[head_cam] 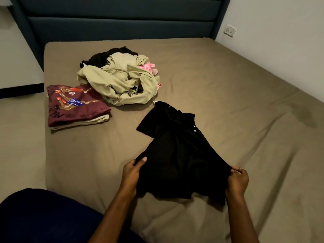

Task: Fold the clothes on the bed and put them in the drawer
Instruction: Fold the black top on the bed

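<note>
Head view: two hands, left (131, 174) and right (238, 180), each grip pinching one black garment (177, 155); one folded stack (77, 107), one heap (119, 79).

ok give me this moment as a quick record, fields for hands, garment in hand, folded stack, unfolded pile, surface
left hand: grips the near left edge of the black garment
right hand: pinches its near right edge
black garment: spread on the bed, near end lifted, not yet folded
folded stack: maroon printed top over a beige piece, far left
unfolded pile: beige, black and pink clothes, crumpled
bed: brown sheet
</note>
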Motion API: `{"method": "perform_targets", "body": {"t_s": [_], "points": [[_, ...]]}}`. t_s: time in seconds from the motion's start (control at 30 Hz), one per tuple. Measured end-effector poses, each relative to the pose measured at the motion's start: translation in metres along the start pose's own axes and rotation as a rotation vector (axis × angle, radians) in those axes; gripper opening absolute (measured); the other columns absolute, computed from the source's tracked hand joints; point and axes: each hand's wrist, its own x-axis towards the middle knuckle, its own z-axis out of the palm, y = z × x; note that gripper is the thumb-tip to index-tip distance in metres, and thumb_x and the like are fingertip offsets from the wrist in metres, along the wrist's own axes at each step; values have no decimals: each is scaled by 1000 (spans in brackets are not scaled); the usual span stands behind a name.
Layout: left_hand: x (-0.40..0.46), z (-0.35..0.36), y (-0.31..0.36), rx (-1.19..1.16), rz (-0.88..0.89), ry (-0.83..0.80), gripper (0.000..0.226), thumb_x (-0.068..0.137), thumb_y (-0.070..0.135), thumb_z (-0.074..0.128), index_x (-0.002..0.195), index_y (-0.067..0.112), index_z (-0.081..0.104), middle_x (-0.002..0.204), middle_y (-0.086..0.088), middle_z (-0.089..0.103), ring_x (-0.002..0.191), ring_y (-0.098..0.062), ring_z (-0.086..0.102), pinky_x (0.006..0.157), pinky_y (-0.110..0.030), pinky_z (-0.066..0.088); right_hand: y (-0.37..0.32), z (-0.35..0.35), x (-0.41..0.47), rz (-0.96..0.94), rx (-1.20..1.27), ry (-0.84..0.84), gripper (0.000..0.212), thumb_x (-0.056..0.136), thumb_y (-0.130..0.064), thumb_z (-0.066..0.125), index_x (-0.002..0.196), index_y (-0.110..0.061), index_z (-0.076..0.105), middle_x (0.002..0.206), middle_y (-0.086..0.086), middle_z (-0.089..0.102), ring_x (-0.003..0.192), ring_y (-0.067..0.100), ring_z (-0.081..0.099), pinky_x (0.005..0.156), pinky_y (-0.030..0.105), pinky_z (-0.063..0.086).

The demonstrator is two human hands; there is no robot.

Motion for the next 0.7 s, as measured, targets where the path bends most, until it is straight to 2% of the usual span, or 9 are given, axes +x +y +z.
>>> {"method": "perform_targets", "body": {"t_s": [0.07, 0.17, 0.27, 0.33, 0.4, 0.47, 0.57, 0.63, 0.7], "points": [[-2, -2, -4, 226, 38, -15, 26, 83, 23, 84, 105, 11, 76, 99, -5, 79, 90, -21, 77, 89, -39, 61, 16, -1, -3, 28, -48, -21, 10, 88, -19, 63, 97, -17, 63, 104, 21, 71, 97, 41, 69, 88, 50, 57], [-7, -5, -3, 409, -5, -68, 32, 73, 28, 92, 98, 13, 78, 91, 0, 80, 87, -20, 77, 82, -34, 62, 0, -7, -33, 90, -39, -95, 48, 80, -43, 82, 101, -3, 68, 95, 16, 74, 85, 34, 73, 82, 45, 62], [-12, -11, 4, 429, -70, -180, 43, 71, 28, 93, 104, 5, 76, 95, -6, 80, 89, -23, 77, 82, -34, 62, -20, -18, -52, 269, -44, -291, 34, 76, -17, 90, 91, 6, 70, 84, 22, 75, 77, 37, 74, 72, 42, 63], [-16, -17, 11, 340, -93, -237, 48, 73, 25, 91, 111, 1, 74, 102, -13, 78, 94, -29, 76, 91, -40, 60, -29, -26, -59, 343, -42, -382, 24, 79, -6, 85, 92, 7, 68, 78, 19, 74, 73, 33, 73, 57, 32, 59], [-20, -21, 18, 188, -87, -238, 44, 79, 25, 85, 114, -1, 74, 108, -19, 76, 101, -34, 74, 98, -45, 56, -31, -36, -61, 389, 33, -473, 19, 85, -7, 78, 100, 3, 70, 81, 14, 77, 75, 30, 74, 58, 32, 57], [-23, -24, 27, 30, -66, -219, 38, 85, 23, 78, 113, -3, 74, 110, -22, 74, 103, -37, 73, 95, -43, 57, -36, -49, -58, 432, 231, -559, 21, 84, -5, 72, 104, 0, 74, 92, 17, 78, 79, 29, 77, 64, 40, 64], [-23, -33, 42, -151, 0, -164, 31, 85, 17, 74, 111, 0, 72, 107, -21, 75, 97, -34, 75, 80, -39, 63, -44, -65, -33, 362, 425, -495, 25, 83, -5, 69, 107, 3, 76, 98, 22, 77, 83, 31, 78, 62, 44, 64], [-22, -38, 47, -137, 51, -187, 33, 89, 13, 72, 118, 1, 69, 111, -19, 75, 102, -33, 74, 84, -38, 61, -46, -71, -19, 227, 325, -378, 18, 94, -4, 65, 111, 0, 69, 88, 16, 78, 73, 27, 77, 57, 39, 63], [-20, -40, 43, 4, 74, -186, 29, 91, 13, 73, 117, 3, 70, 109, -17, 76, 102, -34, 74, 91, -41, 57, -41, -73, -16, 111, 85, -245, 9, 94, -4, 70, 102, -3, 66, 74, 16, 73, 57, 24, 71, 48, 35, 59]]}}
